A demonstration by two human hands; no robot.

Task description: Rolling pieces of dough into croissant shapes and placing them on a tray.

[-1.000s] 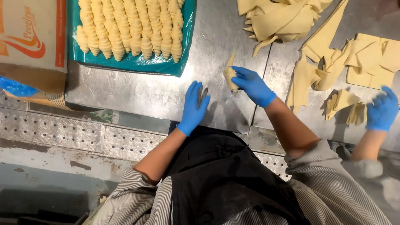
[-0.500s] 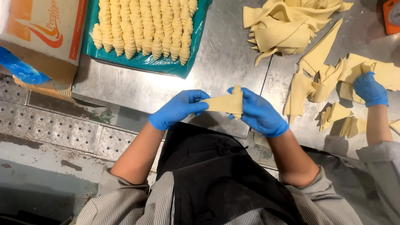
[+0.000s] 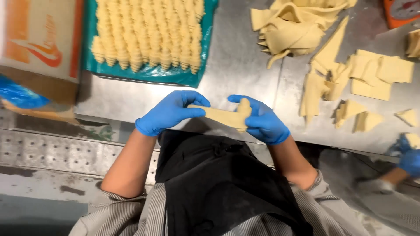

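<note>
Holding a pale, soft strip of raw dough [image 3: 218,114] just above the steel counter [image 3: 236,65], your blue-gloved left hand [image 3: 168,112] pinches one end while your right hand [image 3: 262,122] closes its grip on the other. It looks light, limp and easily torn; support both ends.

Your right fingers [image 3: 245,124] hide part of the dough strip [image 3: 221,115]. The teal tray [image 3: 188,78] and orange box [image 3: 39,39] run off the top edge; a co-worker's gloved hand [image 3: 410,161] is blurred.
</note>
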